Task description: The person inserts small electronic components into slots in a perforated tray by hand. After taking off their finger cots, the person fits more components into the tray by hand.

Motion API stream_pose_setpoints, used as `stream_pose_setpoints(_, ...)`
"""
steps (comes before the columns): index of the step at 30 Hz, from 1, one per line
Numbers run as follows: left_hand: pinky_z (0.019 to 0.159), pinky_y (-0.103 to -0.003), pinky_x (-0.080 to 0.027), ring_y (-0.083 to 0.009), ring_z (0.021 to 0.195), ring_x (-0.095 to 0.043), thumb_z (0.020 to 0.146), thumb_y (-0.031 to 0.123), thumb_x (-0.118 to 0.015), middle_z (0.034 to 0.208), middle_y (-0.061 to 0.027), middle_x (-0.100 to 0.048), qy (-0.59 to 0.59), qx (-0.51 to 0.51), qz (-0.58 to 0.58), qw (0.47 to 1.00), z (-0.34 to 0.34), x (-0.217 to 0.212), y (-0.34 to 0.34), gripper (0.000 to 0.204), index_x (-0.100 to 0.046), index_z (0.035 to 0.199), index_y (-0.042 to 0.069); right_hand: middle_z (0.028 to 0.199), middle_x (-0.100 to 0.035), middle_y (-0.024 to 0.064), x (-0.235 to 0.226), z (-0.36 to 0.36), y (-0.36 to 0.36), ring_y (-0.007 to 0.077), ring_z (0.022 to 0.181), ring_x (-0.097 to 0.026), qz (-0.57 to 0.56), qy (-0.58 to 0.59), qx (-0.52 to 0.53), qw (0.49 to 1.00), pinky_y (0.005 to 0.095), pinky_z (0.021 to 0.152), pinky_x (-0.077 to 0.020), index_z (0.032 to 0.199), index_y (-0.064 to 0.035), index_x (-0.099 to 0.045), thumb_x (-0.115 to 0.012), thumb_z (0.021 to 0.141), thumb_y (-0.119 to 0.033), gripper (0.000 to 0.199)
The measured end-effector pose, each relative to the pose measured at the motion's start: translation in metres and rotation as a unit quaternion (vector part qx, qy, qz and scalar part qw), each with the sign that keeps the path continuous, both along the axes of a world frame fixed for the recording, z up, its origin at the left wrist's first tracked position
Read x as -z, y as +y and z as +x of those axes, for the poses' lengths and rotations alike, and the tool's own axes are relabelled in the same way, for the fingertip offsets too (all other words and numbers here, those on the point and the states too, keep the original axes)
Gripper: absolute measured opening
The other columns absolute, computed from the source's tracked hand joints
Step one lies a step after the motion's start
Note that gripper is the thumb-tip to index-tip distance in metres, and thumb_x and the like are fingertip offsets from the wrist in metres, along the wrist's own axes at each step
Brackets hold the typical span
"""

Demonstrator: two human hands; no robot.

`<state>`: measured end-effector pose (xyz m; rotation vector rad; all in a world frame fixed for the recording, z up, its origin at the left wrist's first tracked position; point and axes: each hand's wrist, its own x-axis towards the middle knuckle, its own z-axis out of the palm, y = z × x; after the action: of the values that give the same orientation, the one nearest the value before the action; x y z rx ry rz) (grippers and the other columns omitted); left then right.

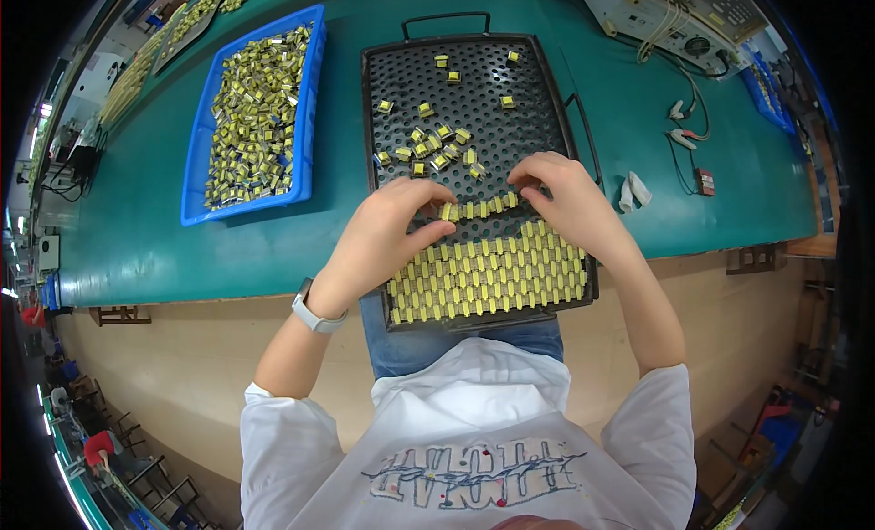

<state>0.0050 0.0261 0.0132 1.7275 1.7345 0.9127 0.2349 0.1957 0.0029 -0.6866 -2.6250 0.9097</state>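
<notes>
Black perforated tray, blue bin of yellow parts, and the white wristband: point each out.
black perforated tray (474, 70): head view, bare perforated floor near the far end.
blue bin (193, 170): head view, its left rim.
white wristband (313, 316): head view, strap on the left wrist.

The far half of the black perforated tray (474, 74) offers bare patches between scattered yellow parts (436, 145). Its near half is packed with yellow rows (488, 275) (no gap to reach through). The blue bin (196, 156) blocks the left; green bench (729, 184) on the right lies open beyond the clip leads (684, 133).
</notes>
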Motion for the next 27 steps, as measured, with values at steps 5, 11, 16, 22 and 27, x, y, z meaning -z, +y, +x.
stream_pose_setpoints(5, 0.091, -0.04, -0.057, -0.0299, 0.102, -0.069, 0.087, 0.015, -0.084, 0.103, -0.0099, -0.073, 0.021, 0.06, 0.012, 0.998, 0.006, 0.002, 0.001, 0.031, -0.071, 0.113, 0.006, 0.101, -0.074, 0.0176, 0.0, -0.003, -0.001, 0.0374, 0.103, -0.069, -0.024, -0.015, 0.002, 1.0, 0.0463, 0.093, -0.0559, 0.103, 0.0023, -0.072, -0.066, 0.092, 0.001, 0.013)
stream_pose_setpoints(11, 0.101, -0.044, -0.053, -0.0295, 0.118, -0.063, 0.086, 0.016, -0.085, 0.12, -0.008, -0.073, 0.067, 0.137, 0.111, 0.982, 0.026, 0.008, 0.018, 0.035, -0.069, 0.116, 0.008, 0.1, -0.074, 0.0178, 0.0, -0.003, -0.001, 0.038, 0.102, -0.069, -0.005, -0.02, -0.01, 1.0, 0.0471, 0.092, -0.0559, 0.102, 0.0022, -0.073, -0.067, 0.091, 0.0, 0.013)
stream_pose_setpoints(16, 0.106, -0.046, -0.05, -0.0312, 0.123, -0.062, 0.088, 0.021, -0.083, 0.123, -0.008, -0.07, 0.118, 0.143, 0.105, 0.977, 0.036, 0.013, 0.031, 0.034, -0.068, 0.115, 0.008, 0.099, -0.073, 0.0183, 0.003, -0.002, 0.001, 0.0383, 0.101, -0.069, -0.013, -0.021, -0.016, 1.0, 0.0478, 0.09, -0.0556, 0.101, 0.0019, -0.072, -0.067, 0.091, -0.001, 0.011)
stream_pose_setpoints(22, 0.102, -0.043, -0.048, -0.027, 0.122, -0.063, 0.089, 0.025, -0.081, 0.117, -0.005, -0.071, 0.165, 0.148, 0.114, 0.968, 0.036, 0.016, 0.035, 0.034, -0.066, 0.115, 0.008, 0.098, -0.074, 0.0162, 0.009, -0.004, 0.0, 0.035, 0.097, -0.069, 0.011, -0.011, -0.023, 1.0, 0.0438, 0.088, -0.0562, 0.102, 0.0017, -0.072, -0.068, 0.092, 0.001, 0.012)
stream_pose_setpoints(27, 0.101, -0.042, -0.049, -0.0261, 0.12, -0.063, 0.089, 0.024, -0.081, 0.116, -0.0046, -0.071, 0.178, 0.149, 0.128, 0.964, 0.036, 0.016, 0.036, 0.034, -0.065, 0.115, 0.009, 0.098, -0.074, 0.0166, 0.007, -0.003, 0.0, 0.0359, 0.098, -0.07, 0.029, -0.007, -0.027, 0.999, 0.0448, 0.088, -0.0564, 0.101, 0.0018, -0.072, -0.069, 0.091, 0.0, 0.01)
